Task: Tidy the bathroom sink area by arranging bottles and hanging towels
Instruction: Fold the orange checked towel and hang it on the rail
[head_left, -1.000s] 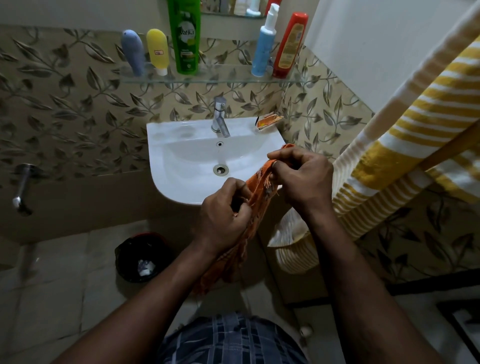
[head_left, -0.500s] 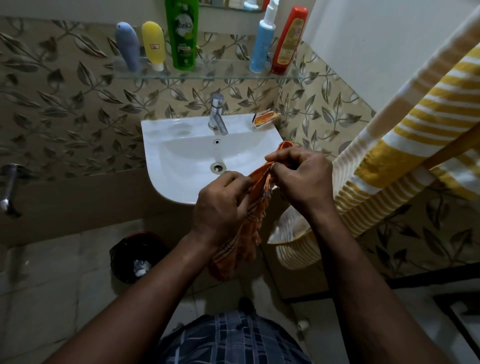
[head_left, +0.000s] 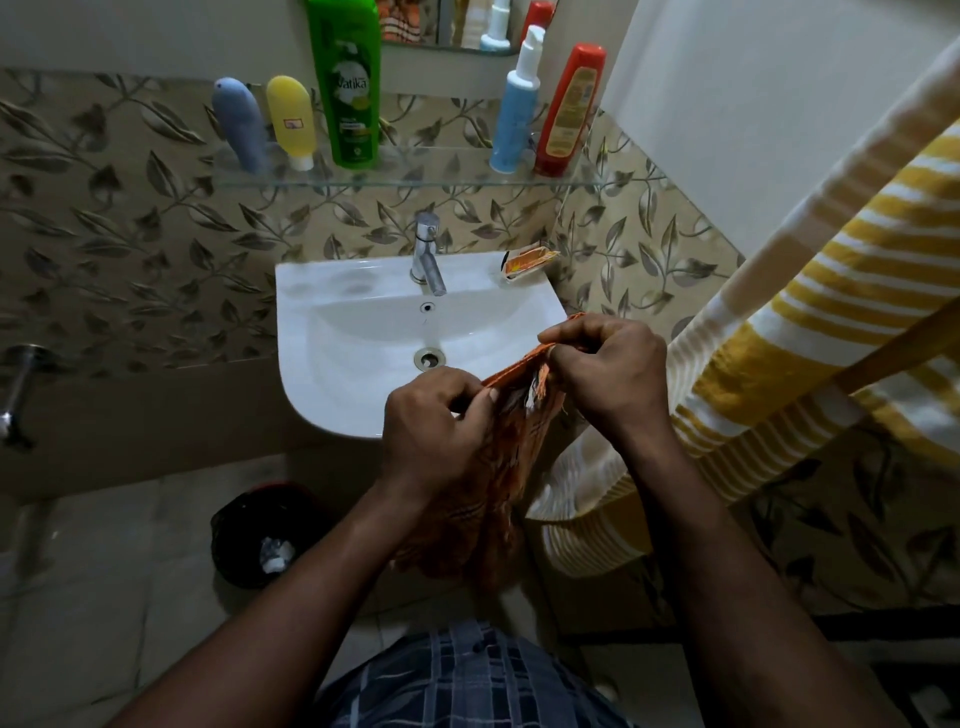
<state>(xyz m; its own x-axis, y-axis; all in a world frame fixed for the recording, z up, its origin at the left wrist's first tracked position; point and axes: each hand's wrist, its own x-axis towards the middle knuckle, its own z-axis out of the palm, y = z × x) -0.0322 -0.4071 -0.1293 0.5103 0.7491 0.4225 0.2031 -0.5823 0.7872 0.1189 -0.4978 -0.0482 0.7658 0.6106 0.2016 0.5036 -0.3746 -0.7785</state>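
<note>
— Both hands pinching. Left hand (head_left: 436, 421) and right hand (head_left: 608, 374) each nip the top hem of the orange towel (head_left: 519, 447), fingers curled tight, just over the front right corner of the sink (head_left: 322, 364).
— Which way does it lie?
— Hem runs hand to hand, rising toward the right-hand wall. Rest hangs bunched, long axis down, tail below the sink's front edge.
— Risks?
— Narrow pinch on a bunched hem. I judge one corner could slip and the tail drop to the floor, near the bin (head_left: 231, 522). Swinging it right may snag the yellow striped towel (head_left: 779, 364) hanging there.
</note>
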